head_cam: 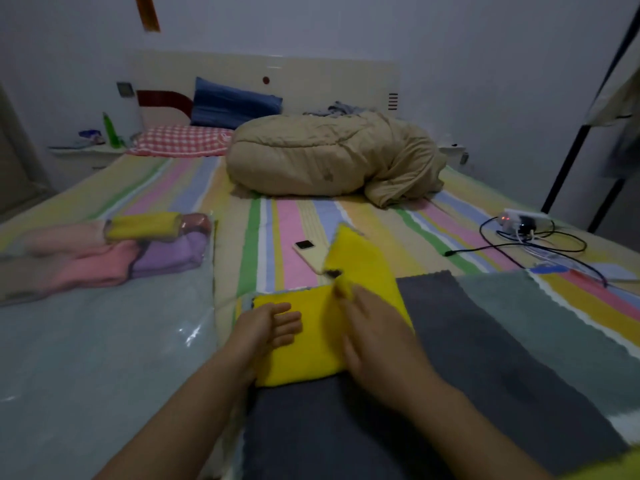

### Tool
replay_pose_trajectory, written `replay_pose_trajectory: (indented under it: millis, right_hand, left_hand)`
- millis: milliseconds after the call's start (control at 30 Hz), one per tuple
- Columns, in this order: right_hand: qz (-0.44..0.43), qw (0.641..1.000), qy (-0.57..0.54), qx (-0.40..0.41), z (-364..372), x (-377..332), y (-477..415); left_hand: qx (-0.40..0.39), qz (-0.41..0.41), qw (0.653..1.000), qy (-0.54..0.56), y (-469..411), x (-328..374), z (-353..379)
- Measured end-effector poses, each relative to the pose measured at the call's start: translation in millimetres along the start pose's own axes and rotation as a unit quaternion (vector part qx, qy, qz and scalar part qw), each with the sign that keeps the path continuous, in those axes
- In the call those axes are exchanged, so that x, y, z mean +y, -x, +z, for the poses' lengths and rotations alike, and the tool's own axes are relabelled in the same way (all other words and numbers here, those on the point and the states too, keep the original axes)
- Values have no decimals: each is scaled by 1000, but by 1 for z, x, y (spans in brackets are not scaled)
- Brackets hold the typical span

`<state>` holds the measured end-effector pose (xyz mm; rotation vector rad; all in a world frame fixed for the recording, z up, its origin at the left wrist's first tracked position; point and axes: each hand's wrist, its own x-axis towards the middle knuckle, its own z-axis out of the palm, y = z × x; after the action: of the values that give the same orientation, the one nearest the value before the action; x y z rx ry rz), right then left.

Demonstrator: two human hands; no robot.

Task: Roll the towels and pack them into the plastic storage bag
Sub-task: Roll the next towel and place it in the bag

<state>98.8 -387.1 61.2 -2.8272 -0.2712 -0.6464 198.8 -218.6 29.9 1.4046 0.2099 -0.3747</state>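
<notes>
Head view is showing the yellow towel (308, 344), soft and light I am judging, lying on the grey towel (450, 341) on the bed (294, 226), my left hand (266, 327) resting spread on it while my right hand (374, 341) is pinching its raised fold, a good hold.

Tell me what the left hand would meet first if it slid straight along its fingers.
Probably the right hand, which pinches the lifted fold of the yellow towel just ahead of the left hand; depth is unclear.
</notes>
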Motion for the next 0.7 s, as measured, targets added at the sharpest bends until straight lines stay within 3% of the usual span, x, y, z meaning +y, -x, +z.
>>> replay_pose_trajectory:
  millis: [67,167,333,400,467,533,633,700]
  right_hand:
    - [-80,994,33,-61,16,-24,8]
    - [-130,978,54,-152,40,-39,19]
    - [-142,972,52,-180,40,-35,19]
    - [-134,969,-38,-202,34,-33,18]
    - [-109,968,-148,-172,29,-31,14]
    - [-65,976,-187,-91,27,-24,10]
    - [51,987,-135,65,28,-3,-1]
    - [175,979,-82,64,29,12,-7]
  left_hand:
    - [-50,-76,994,65,2,10,-18]
    - [-66,-80,995,1,-1,11,-35]
    - [-4,29,996,-80,-6,2,-31]
    - [33,80,991,-105,-8,0,-32]
    - [64,116,983,-123,-8,0,-35]
    - [86,124,978,-143,-5,0,-39]
    - [87,119,968,-205,-4,0,-45]
    - [108,150,942,-279,-2,1,-45]
